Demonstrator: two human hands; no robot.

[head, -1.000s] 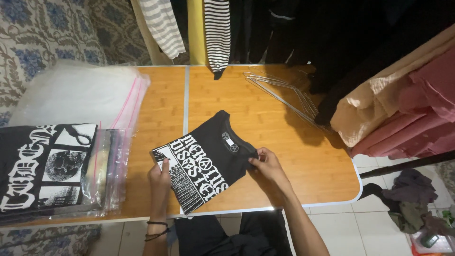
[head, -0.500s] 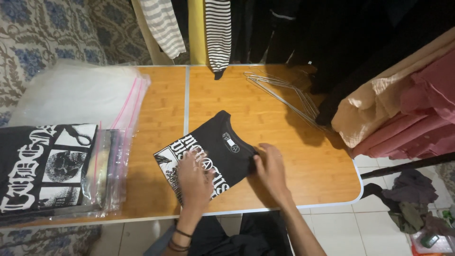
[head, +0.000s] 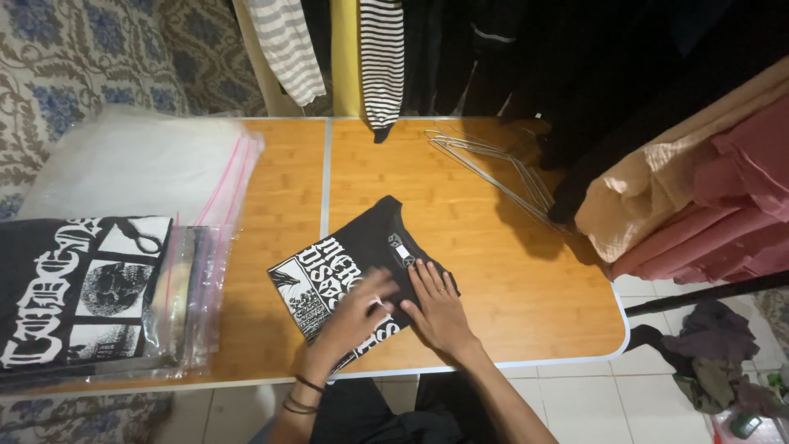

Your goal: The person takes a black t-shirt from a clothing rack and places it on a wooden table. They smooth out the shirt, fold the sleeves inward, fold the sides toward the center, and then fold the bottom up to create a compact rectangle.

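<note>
Here both hands point(head: 403, 308) press the folded black shirt point(head: 349, 263).

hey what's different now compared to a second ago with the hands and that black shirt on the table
The left hand moved from the folded black shirt's left edge onto its printed front, and now lies flat beside the right hand, which slid inward from the right edge. Both press on the shirt rather than pinching its sides. The shirt, the wire hangers, the bagged shirts at left and the wooden table stayed put.

head view, looking down, table point(head: 509, 271) near
</note>
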